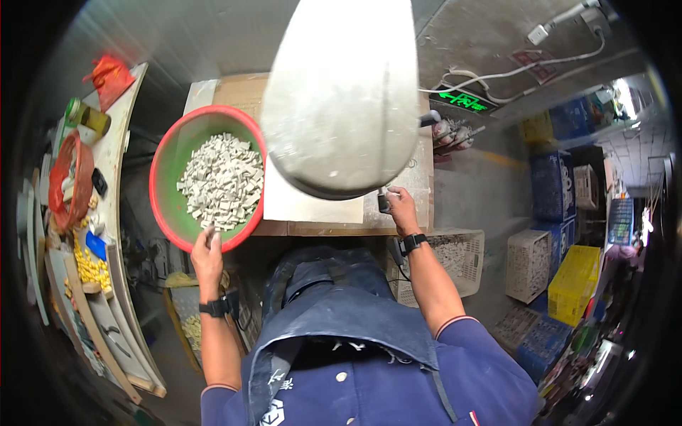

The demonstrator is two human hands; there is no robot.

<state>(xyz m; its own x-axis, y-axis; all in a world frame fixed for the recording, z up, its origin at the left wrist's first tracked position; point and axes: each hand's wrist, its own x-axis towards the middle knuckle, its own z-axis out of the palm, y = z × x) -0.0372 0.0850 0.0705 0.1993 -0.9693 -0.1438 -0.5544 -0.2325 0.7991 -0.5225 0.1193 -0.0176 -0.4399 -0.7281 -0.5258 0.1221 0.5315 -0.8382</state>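
A red basin (158,206) with a green inside stands at the left of the work table, holding a heap of small whitish block-like pieces (220,177). My left hand (207,259) is over the basin's near rim, its fingers drawn together at the edge of the heap; whether a piece is between them is hard to see. At the table's front right, my right hand (403,213) is closed beside a small dark part (384,201) under a large pale rounded machine hood (341,99). The hood hides what lies beneath it, and what these fingers grip is unclear.
A pale board (312,210) lies on the table. On the left, a shelf (121,163) carries an orange basket (62,181), a jar (89,117) and yellow pieces (91,266). A white crate (465,263) stands below right; yellow (574,284) and blue crates (553,184) stand farther right.
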